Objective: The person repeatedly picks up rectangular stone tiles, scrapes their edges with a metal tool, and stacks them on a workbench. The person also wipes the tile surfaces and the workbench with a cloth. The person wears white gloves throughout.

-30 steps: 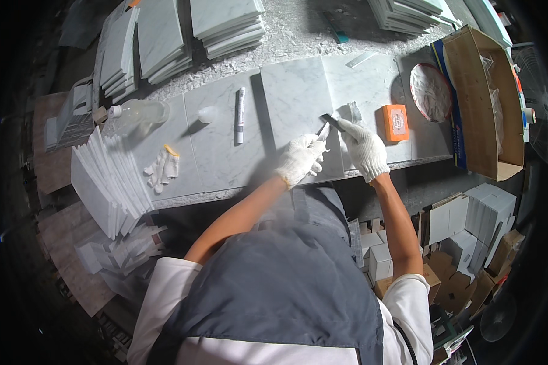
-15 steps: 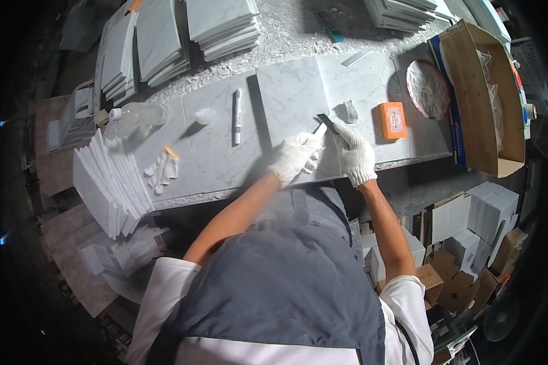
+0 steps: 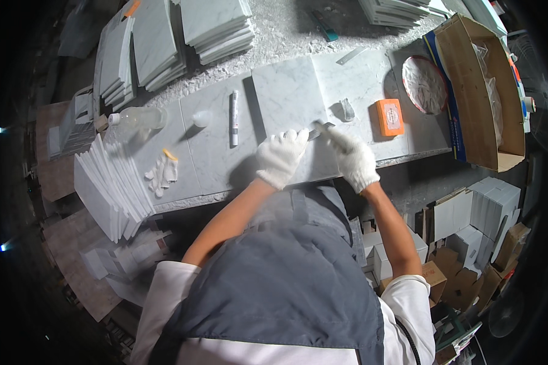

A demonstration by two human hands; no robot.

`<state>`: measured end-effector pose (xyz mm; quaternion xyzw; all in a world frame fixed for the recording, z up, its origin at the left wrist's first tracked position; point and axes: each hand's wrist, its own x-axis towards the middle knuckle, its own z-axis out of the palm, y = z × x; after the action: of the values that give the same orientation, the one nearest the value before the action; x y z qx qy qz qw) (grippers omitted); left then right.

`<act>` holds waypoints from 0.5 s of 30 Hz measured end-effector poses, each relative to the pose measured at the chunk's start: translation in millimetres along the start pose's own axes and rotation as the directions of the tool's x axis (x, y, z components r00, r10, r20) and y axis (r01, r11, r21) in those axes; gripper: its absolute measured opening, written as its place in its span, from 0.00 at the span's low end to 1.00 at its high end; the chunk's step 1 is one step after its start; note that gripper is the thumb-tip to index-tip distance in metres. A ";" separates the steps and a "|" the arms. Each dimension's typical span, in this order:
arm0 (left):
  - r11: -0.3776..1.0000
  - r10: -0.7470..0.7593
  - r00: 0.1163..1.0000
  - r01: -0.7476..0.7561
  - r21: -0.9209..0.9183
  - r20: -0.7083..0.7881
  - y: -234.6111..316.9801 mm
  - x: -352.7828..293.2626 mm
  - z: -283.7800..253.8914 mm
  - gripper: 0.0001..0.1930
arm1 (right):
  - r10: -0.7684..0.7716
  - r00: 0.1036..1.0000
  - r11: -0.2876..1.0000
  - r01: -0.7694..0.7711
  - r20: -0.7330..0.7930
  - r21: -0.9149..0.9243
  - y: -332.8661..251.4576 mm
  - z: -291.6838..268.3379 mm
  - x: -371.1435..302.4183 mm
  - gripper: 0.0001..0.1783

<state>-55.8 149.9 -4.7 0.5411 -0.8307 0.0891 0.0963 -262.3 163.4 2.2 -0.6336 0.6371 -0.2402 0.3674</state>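
Observation:
Both my hands wear white knit gloves and meet over a white-grey marble tile [image 3: 289, 91] near the bench's front edge. My right hand [image 3: 354, 161] is closed, partly smeared by motion. It grips a thin, dark flat blade [image 3: 318, 129] that points left, toward the other hand. My left hand [image 3: 282, 159] is closed, with its bunched fingertips close to the blade's end; what they hold is hidden. A crumpled clear-grey scrap [image 3: 346, 110] lies just beyond my right hand. An orange box [image 3: 390, 118] sits to its right.
A white marker [image 3: 234, 118], small white cup [image 3: 201, 118], clear bottle [image 3: 139, 118] and loose glove [image 3: 163, 173] lie left. Tile stacks [image 3: 216, 30] stand at the back and left [image 3: 112, 188]. On the right are a round red-rimmed dish [image 3: 424, 85] and an open cardboard box [image 3: 478, 91].
My left hand has turned back-upward, and the white strip in its fingers no longer shows. My right hand has tilted, shifting the blade slightly left. The view has moved a little.

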 end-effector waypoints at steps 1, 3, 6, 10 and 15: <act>1.000 0.021 1.000 -0.020 0.005 -0.023 -0.5 -1.4 1.0 0.03 | 0.048 0.992 0.995 -0.038 0.116 -0.090 -5.2 2.6 -4.6 0.21; 0.999 0.037 0.999 -0.037 0.023 -0.023 -0.3 -3.8 2.1 0.04 | 0.042 0.986 0.997 -0.031 0.160 -0.070 -11.8 0.9 -8.6 0.19; 0.999 0.012 1.000 -0.012 0.031 0.018 0.6 -5.9 1.4 0.05 | 0.073 0.987 0.997 -0.068 -0.142 0.035 -17.5 -2.1 -9.0 0.18; 0.998 -0.040 0.996 0.044 -0.049 0.078 -0.4 -5.1 -0.5 0.06 | 0.096 0.983 0.990 -0.078 0.155 -0.122 -20.6 7.0 -14.6 0.17; 0.988 -0.063 0.991 0.079 -0.134 0.122 -0.4 -5.5 -2.5 0.08 | 0.138 0.986 0.990 -0.134 -0.089 0.047 -5.4 10.8 -13.9 0.19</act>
<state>-53.1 155.2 -3.7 0.5666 -0.8193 -0.0043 0.0877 -251.5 178.3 2.0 -0.5691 0.6902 -0.2565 0.3661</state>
